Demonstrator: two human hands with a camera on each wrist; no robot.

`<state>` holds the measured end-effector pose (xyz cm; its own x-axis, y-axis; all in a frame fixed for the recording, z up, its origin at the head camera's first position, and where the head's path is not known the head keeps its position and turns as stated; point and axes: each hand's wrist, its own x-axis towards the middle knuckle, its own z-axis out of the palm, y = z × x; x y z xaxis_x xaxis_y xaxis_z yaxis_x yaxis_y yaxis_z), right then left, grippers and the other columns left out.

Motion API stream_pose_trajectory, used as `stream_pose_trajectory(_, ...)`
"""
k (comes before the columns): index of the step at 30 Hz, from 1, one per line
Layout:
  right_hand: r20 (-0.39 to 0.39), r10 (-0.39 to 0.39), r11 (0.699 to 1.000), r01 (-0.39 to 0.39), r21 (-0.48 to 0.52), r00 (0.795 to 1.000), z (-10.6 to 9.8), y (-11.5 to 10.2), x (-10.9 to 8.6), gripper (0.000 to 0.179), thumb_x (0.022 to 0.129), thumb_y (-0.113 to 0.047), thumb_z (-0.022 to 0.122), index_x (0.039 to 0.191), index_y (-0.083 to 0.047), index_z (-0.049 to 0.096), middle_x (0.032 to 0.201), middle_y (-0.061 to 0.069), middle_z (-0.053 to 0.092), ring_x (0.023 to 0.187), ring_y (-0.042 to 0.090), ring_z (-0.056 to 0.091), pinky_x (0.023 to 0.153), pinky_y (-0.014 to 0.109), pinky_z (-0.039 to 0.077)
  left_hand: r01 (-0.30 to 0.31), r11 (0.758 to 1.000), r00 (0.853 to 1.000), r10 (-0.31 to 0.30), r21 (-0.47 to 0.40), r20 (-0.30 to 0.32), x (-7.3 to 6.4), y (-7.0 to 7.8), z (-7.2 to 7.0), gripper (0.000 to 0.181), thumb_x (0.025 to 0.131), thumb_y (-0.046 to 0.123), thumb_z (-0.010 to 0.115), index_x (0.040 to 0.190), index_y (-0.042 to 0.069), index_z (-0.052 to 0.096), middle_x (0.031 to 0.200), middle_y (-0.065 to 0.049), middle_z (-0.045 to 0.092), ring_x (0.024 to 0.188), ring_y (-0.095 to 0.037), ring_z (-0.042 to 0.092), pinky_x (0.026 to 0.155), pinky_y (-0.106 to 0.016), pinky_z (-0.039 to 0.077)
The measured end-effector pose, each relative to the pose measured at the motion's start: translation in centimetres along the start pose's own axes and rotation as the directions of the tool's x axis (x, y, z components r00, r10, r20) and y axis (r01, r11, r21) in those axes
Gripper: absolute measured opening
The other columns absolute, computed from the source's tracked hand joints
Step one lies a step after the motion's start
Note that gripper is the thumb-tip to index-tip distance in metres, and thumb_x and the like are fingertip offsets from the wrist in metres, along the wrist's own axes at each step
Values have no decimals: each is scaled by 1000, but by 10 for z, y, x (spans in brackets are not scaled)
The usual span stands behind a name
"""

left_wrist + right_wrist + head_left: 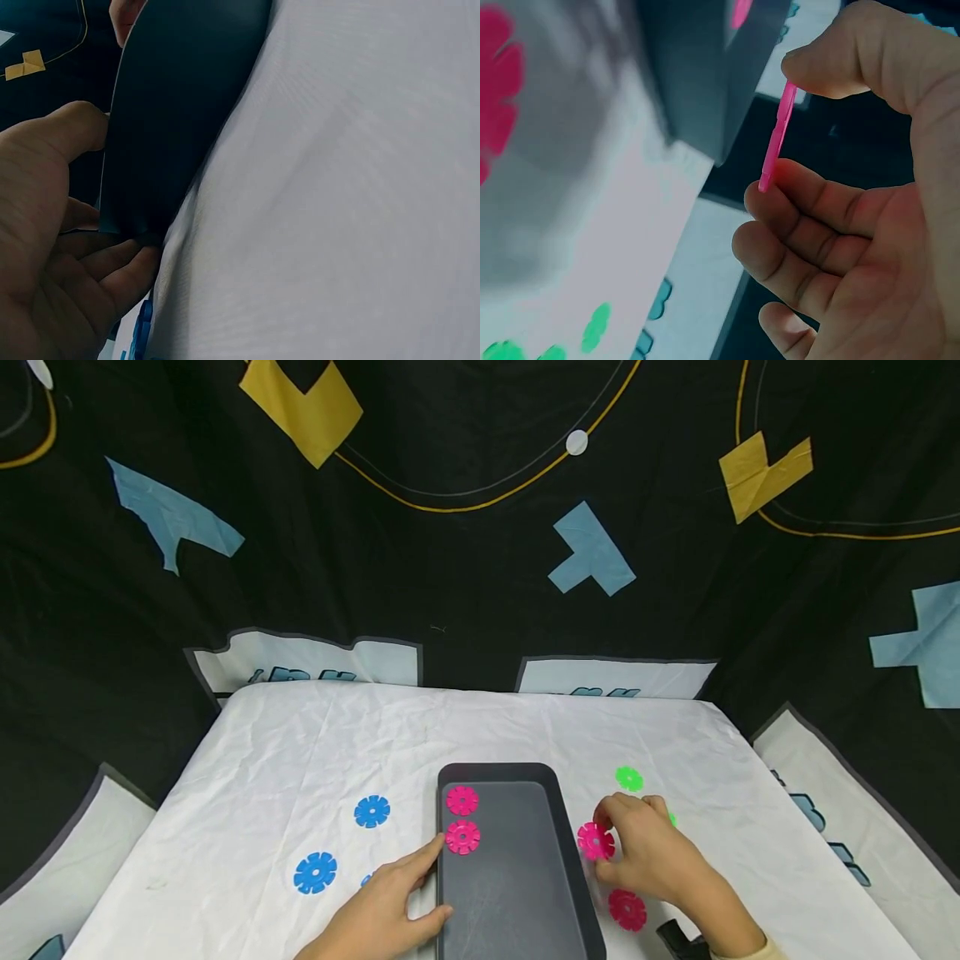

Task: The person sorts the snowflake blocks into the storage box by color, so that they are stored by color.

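Note:
A dark grey tray (517, 893) lies on the white cloth, with two pink notched plastic discs (462, 819) in its upper left corner. My left hand (386, 902) holds the tray's left side. The left wrist view shows its thumb at the rim and its fingers low against the outer wall (180, 112). Right of the tray, my right hand (652, 847) pinches a pink interlocking disc (595, 842) between thumb and fingertips; it appears edge-on as a pink disc (778, 135) in the right wrist view. Another pink disc (627, 910) lies below that hand.
Blue discs (315, 872) lie left of the tray, one partly hidden by my left hand. A green disc (629, 778) lies beyond my right hand, which partly covers another. The cloth-covered table (300, 735) ends at a black curtain (465, 585).

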<state>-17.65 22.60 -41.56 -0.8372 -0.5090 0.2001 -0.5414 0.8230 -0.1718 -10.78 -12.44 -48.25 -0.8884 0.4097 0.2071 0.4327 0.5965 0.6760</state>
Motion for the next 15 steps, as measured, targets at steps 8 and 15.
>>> stream_pose_trajectory(8, -29, -69, 998, 69, -5, 997, -4, -17, 6, 36, 58, -25, 77, 86, -23, 55, 80, -19, 49, 77, 1, 51, 86, 39, 32, -10, 1000, 1000, 10, 4, -15, 0, -1, 1, 77, 88, 39, 71, 148, 3, 39, 140, -9, 52, 114, -15, 59, 96, -39, 49)
stream_pose_trajectory(15, -36, -111, 994, 111, -3, 993, -5, -29, 13, 37, 57, -25, 78, 88, -22, 57, 83, -18, 50, 79, 1, 51, 85, 36, 32, -12, 1000, 1000, 12, -4, -8, 0, -1, 0, 77, 88, 37, 71, 148, 2, 39, 141, -10, 52, 114, -14, 58, 95, -38, 49)
